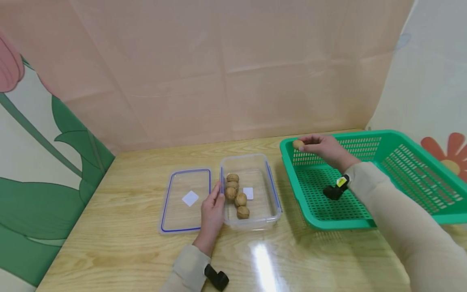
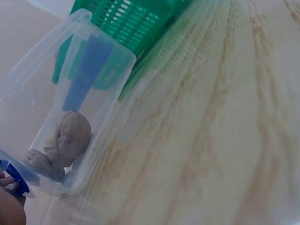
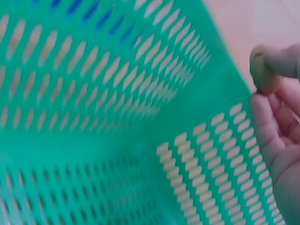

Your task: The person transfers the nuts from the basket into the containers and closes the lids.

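Observation:
My right hand [image 1: 324, 149] pinches a walnut [image 1: 298, 144] between thumb and fingertips, above the far left corner of the green basket [image 1: 297, 198]. The right wrist view shows the same walnut [image 3: 263, 70] up near the basket's rim. At the left side of a clear plastic container [image 1: 270, 221], my left hand [image 1: 212, 211] holds the edge by its blue latch [image 2: 16, 176]. Several walnuts [image 1: 240, 199] lie inside along that left side, beside a white square label [image 1: 248, 193].
A clear lid [image 1: 182, 221] with a blue seal and a white label lies flat on the wooden table [image 1: 120, 215], left of the container. The basket stands to the right of the container. A covered wall [image 1: 219, 81] rises behind the table.

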The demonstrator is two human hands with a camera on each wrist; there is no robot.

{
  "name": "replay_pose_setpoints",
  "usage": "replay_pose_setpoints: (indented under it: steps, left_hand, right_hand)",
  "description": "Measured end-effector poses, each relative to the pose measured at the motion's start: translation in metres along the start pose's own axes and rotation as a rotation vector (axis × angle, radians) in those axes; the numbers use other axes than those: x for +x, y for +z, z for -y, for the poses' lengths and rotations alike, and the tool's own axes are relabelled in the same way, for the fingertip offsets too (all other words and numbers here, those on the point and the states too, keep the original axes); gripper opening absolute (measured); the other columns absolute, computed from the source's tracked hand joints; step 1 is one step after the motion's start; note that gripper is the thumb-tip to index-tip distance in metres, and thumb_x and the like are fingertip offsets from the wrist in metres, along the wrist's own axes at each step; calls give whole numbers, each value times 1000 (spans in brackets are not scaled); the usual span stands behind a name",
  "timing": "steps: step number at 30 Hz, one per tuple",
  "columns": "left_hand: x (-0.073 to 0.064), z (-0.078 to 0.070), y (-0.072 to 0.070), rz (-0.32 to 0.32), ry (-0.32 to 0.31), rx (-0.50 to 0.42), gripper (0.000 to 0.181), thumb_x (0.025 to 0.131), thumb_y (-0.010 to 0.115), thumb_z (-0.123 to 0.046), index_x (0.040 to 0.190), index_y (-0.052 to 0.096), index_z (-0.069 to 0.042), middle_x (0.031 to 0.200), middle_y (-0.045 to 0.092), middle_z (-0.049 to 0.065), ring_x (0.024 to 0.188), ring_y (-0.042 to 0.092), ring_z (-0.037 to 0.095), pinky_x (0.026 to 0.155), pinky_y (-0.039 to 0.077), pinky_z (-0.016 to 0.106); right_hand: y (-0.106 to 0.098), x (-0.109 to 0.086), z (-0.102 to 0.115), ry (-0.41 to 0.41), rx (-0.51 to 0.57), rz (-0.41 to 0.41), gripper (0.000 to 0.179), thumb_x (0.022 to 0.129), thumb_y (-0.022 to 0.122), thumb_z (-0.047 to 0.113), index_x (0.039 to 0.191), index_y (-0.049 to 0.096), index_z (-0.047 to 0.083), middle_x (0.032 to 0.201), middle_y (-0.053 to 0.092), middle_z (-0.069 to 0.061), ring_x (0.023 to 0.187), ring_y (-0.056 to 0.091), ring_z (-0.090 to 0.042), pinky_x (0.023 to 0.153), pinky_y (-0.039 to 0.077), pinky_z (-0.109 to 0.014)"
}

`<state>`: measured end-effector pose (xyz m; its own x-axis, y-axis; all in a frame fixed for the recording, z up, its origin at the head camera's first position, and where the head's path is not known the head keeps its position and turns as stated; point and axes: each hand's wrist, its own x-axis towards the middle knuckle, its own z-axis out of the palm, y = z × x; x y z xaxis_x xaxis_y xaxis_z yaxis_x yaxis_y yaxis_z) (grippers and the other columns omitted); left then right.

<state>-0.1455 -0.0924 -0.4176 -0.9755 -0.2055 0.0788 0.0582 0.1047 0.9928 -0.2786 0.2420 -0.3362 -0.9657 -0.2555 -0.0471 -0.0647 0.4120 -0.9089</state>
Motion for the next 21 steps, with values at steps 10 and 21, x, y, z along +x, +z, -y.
replay_pose_setpoints:
  steps: [10,21]
  left_hand:
    - [0,0,0,0,-4,2,41,94,47,-9,136,47,-12,140,44,8,130,40,27,107,34,38]
    - [0,-1,-1,11,-15,-16,42,95,47,-10,136,45,-12,141,43,8,131,39,26,107,34,37]
  right_hand:
    - [23,-5,29,4,196,10,29,87,65,23,112,57,11,98,60,15,97,55,-3,95,45,-25]
    - [61,-5,56,-64,303,64,15,86,64,8,94,64,20,88,66,12,87,59,-5,80,49,-18]
